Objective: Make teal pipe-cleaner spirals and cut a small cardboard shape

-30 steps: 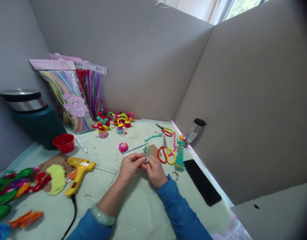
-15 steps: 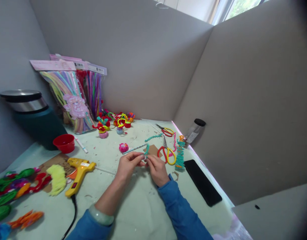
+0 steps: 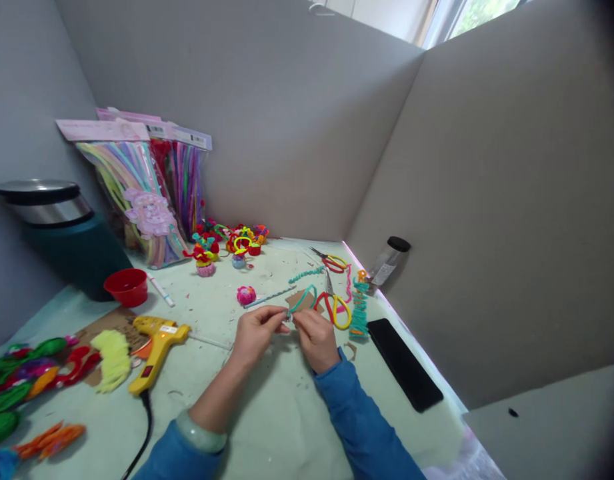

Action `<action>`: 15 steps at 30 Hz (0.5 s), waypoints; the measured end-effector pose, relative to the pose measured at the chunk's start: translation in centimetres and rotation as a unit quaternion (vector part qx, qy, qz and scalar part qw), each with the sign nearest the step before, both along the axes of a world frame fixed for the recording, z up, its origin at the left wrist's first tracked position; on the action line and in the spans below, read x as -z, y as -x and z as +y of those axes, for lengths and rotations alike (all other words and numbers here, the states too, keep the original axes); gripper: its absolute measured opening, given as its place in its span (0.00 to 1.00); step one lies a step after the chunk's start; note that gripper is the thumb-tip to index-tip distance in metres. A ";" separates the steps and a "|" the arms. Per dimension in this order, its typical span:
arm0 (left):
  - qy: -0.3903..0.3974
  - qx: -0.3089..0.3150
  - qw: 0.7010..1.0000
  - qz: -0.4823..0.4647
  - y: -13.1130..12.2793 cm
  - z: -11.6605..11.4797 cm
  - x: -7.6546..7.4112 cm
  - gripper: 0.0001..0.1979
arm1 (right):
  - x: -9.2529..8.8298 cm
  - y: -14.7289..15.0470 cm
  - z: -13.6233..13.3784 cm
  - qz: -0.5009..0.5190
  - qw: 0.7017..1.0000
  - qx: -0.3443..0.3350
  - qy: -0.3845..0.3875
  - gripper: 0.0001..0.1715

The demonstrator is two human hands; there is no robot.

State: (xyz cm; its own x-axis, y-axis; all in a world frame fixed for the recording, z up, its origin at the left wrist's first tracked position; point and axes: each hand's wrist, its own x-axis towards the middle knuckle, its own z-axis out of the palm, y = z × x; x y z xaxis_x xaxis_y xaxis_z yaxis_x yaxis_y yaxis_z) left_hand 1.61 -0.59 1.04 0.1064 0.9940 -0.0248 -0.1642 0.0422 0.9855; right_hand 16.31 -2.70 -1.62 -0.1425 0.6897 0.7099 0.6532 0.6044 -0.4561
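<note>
Between my two hands is a teal pipe cleaner (image 3: 311, 293), looped up and away from the fingertips. My left hand (image 3: 257, 330) pinches its near end between thumb and forefinger. My right hand (image 3: 315, 337) is closed on it just to the right, fingertips almost meeting the left ones. The exact shape at the fingertips is too small to tell. Just beyond lie a piece of brown cardboard (image 3: 299, 300), a thin grey-blue twisted stick (image 3: 269, 297) and a pink fuzzy ball (image 3: 246, 295). Scissors with red and yellow handles (image 3: 341, 313) lie beside my right hand.
A yellow glue gun (image 3: 159, 350) with a black cord rests at left, near a red cup (image 3: 127, 288) and a teal tumbler (image 3: 71, 240). Bags of pipe cleaners (image 3: 137, 193) lean on the wall. A black phone (image 3: 405, 365) and a clear jar (image 3: 388, 262) are at right.
The teal pipe cleaner's loop has swung to the right and opened wider beyond my fingers. Both hands have stayed nearly in place, still pinching.
</note>
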 end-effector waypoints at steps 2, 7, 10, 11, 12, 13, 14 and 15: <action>-0.001 -0.001 1.000 0.001 0.0 0.0 0.1 0.14 | -0.2 0.0 -0.1 -0.001 1.000 0.000 -0.002 0.14; 0.029 0.034 0.998 -0.041 0.2 -0.3 -0.6 0.15 | -0.6 0.1 -0.4 0.043 0.999 -0.004 0.007 0.11; 0.051 0.059 0.996 -0.048 0.3 -0.6 -1.3 0.15 | -0.4 0.1 -0.5 0.048 0.999 -0.005 0.010 0.09; 0.055 0.061 0.995 -0.049 0.3 -0.7 -1.4 0.15 | -0.3 0.2 -0.5 0.054 0.998 0.002 0.012 0.09; 0.055 0.059 0.996 -0.048 0.3 -0.7 -1.5 0.15 | -0.2 0.2 -0.6 0.062 0.998 0.008 0.015 0.09; 0.052 0.056 0.996 -0.046 0.2 -0.6 -1.4 0.14 | -0.2 0.3 -0.7 0.072 0.997 0.010 0.020 0.09; 0.046 0.050 0.997 -0.041 0.2 -0.6 -1.3 0.14 | -0.2 0.4 -0.8 0.082 0.996 0.007 0.024 0.11; 0.037 0.041 0.998 -0.032 0.1 -0.4 -1.1 0.13 | -0.2 0.4 -0.9 0.089 0.996 0.000 0.026 0.12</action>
State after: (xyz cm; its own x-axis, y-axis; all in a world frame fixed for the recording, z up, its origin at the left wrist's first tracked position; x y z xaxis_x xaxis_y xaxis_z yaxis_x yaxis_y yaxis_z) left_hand 1.48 -1.03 2.18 0.1917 0.9774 -0.0893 -0.2192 0.1313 0.9668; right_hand 15.88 -3.64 -1.41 -0.0166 0.7264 0.6870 0.5591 0.5764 -0.5960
